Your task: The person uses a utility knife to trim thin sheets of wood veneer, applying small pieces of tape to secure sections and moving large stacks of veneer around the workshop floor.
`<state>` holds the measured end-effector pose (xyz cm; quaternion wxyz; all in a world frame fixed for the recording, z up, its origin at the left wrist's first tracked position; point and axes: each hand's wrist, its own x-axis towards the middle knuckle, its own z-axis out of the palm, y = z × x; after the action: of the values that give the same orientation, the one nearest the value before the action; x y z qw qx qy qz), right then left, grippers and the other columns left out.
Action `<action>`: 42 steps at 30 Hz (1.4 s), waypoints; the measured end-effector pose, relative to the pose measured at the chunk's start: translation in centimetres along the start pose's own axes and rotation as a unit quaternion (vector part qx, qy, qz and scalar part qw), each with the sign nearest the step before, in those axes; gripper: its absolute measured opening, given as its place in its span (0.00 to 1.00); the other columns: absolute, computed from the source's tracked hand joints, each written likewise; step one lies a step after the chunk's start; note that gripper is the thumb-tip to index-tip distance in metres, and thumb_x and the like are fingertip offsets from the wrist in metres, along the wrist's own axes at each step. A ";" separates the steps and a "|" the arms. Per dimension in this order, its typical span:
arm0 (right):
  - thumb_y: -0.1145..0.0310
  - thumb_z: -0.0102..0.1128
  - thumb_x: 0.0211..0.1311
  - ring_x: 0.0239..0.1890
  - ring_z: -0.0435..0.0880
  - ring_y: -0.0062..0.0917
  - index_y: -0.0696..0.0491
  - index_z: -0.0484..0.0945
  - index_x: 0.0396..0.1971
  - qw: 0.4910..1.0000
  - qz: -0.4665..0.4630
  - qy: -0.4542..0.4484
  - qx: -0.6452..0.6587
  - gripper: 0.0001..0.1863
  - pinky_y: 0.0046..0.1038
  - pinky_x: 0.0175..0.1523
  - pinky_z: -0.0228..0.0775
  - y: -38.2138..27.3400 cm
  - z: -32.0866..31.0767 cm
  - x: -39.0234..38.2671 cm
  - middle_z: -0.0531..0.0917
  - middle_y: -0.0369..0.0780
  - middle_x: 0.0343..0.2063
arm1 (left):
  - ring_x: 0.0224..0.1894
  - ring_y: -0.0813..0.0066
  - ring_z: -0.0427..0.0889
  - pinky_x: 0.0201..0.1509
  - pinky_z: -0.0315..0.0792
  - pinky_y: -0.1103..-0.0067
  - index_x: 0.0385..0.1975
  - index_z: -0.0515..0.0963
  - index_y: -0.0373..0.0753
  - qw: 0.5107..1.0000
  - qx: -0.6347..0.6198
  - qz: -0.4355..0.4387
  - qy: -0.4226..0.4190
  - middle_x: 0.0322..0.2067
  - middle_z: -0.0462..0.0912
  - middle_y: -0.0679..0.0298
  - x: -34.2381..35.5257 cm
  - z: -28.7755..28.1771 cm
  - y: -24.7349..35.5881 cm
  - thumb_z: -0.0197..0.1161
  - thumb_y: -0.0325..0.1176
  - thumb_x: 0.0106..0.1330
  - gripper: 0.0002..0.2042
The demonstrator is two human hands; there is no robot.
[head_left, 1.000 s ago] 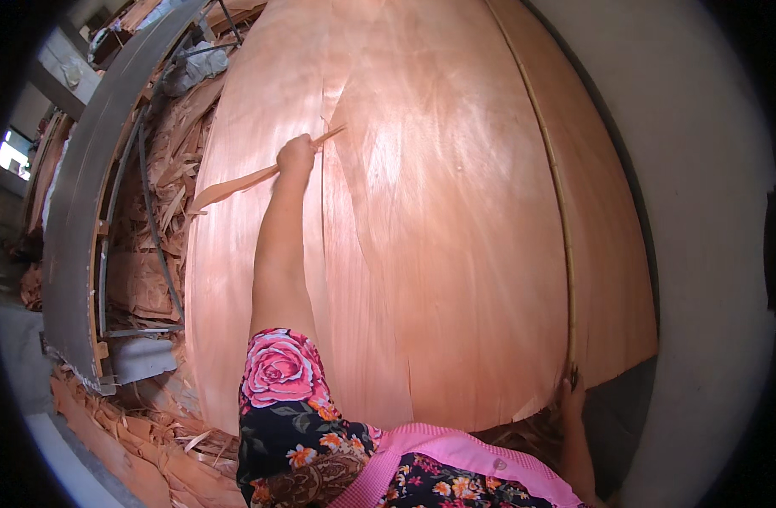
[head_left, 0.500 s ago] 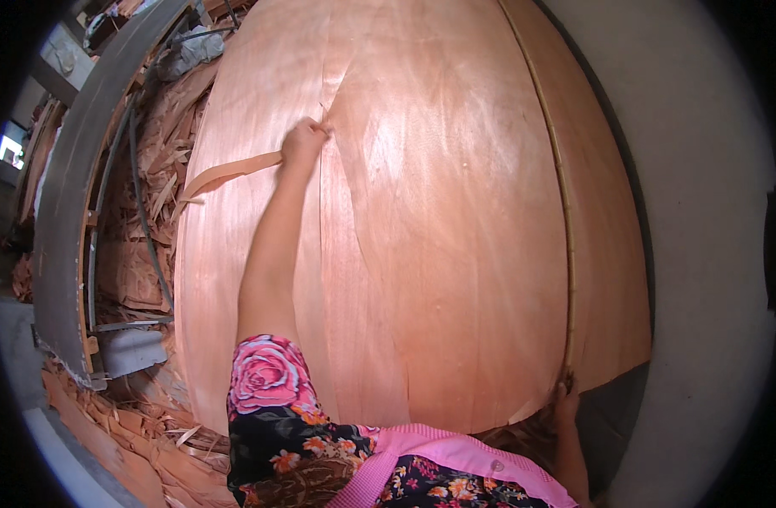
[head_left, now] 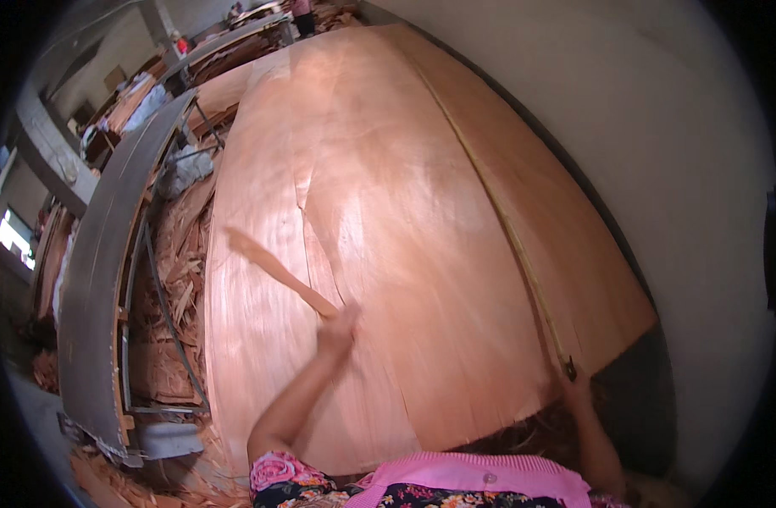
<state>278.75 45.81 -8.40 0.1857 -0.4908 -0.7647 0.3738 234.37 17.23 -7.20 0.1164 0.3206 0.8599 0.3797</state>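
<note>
Nearest, the person's pink-trimmed floral top [head_left: 481, 470] is filling the lower edge. Just beyond it, the near edge of a broad reddish wood sheet [head_left: 456, 339] is running ragged toward the right, with a dark surface [head_left: 638, 402] showing past its corner. The right hand [head_left: 577, 388] is resting by that edge, touching the near end of a thin pole [head_left: 505, 218] at a small dark piece [head_left: 569, 367]; whether its fingers are gripping, I cannot tell. Well apart from it, the left hand [head_left: 339, 328] is clamping one end of a narrow wood strip [head_left: 274, 267], which is slanting up and left over the sheet, its free end lying short of the left edge. Between the hands, bare sheet is leaving open room. Farther up, a split [head_left: 303, 212] is opening along the grain, and the pole is stretching lengthwise near the right side. Wood scraps [head_left: 178, 309] are crowding the gap between the sheet's left edge and a long dark board [head_left: 113, 254]. A pale wall [head_left: 693, 195] is bounding the right. Farthest, someone in dark trousers [head_left: 305, 24] is standing beyond the sheet.
</note>
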 end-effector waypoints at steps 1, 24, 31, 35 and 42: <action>0.66 0.56 0.51 0.24 0.69 0.20 0.63 0.72 0.29 0.999 -0.016 0.008 0.034 0.13 0.24 0.30 0.63 -0.9 0.5 0.1 0.72 0.36 0.20 | 0.38 0.69 0.76 0.40 0.69 0.75 0.45 0.71 0.39 0.961 0.163 0.219 0.040 0.40 0.76 0.61 -3.7 2.6 -2.5 0.56 0.33 0.51 0.19; 0.63 0.56 0.51 0.27 0.78 0.33 0.55 0.76 0.33 0.991 -0.087 -0.048 -0.091 0.13 0.30 0.35 0.68 1.4 0.1 3.1 0.79 0.44 0.23 | 0.62 0.58 0.51 0.63 0.48 0.62 0.57 0.57 0.40 0.947 0.130 0.240 -0.168 0.60 0.52 0.52 -23.0 7.1 10.7 0.65 0.33 0.44 0.37; 0.72 0.53 0.55 0.46 0.74 0.27 0.51 0.72 0.46 0.905 -0.323 -0.219 0.169 0.16 0.24 0.44 0.67 -10.4 0.0 0.6 0.72 0.41 0.49 | 0.41 0.60 0.76 0.45 0.71 0.73 0.46 0.67 0.36 0.980 -0.131 0.144 -0.034 0.49 0.69 0.51 -25.3 -0.3 14.1 0.50 0.29 0.61 0.14; 0.69 0.49 0.59 0.47 0.69 0.18 0.55 0.67 0.51 0.757 -0.216 -0.569 0.239 0.19 0.18 0.45 0.65 -22.2 0.2 -9.8 0.70 0.38 0.51 | 0.29 0.69 0.79 0.31 0.73 0.79 0.40 0.66 0.35 0.814 -0.553 0.045 -0.170 0.42 0.74 0.53 -26.4 -1.8 20.3 0.46 0.31 0.65 0.08; 0.65 0.55 0.56 0.20 0.75 0.19 0.61 0.71 0.40 0.723 -0.035 -0.580 0.374 0.16 0.20 0.26 0.69 -25.0 7.9 -13.8 0.78 0.40 0.24 | 0.19 0.81 0.74 0.17 0.64 0.90 0.39 0.66 0.34 0.836 -0.545 -0.053 0.018 0.33 0.77 0.58 -21.7 -5.8 15.5 0.51 0.29 0.62 0.08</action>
<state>264.52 24.49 6.45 -0.1125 -0.0418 -0.5382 0.8342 255.58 7.84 7.12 0.2772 0.1520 0.5315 0.7859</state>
